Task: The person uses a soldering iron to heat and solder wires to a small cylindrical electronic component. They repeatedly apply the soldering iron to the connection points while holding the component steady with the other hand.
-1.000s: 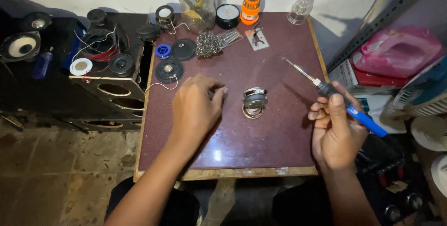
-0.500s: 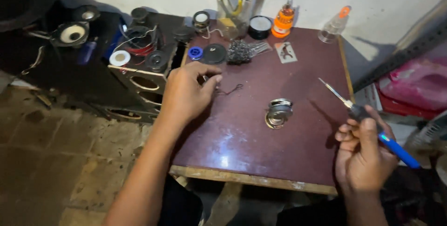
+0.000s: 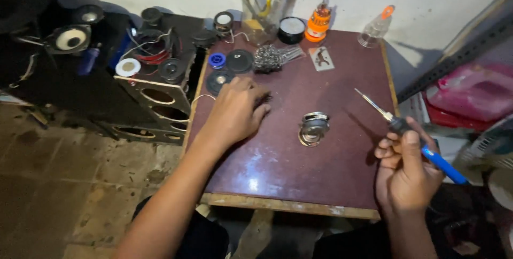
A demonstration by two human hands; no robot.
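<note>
Two hands over maroon bench [image 3: 342,184]: right hand [image 3: 409,173] closed around blue-handled soldering iron [image 3: 411,133], tip raised toward small round metal speaker part [image 3: 313,128] at bench centre. Left hand [image 3: 235,112] fingers curled on bench, pinching thin dark wire [image 3: 265,99] near wire-wool tip cleaner [image 3: 268,57]. Risk: hot tip drifts near left fingers or scorches bench surface if grip slips.

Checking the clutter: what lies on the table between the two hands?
In the head view, a small round metal part lies between the left hand and right hand.
</note>
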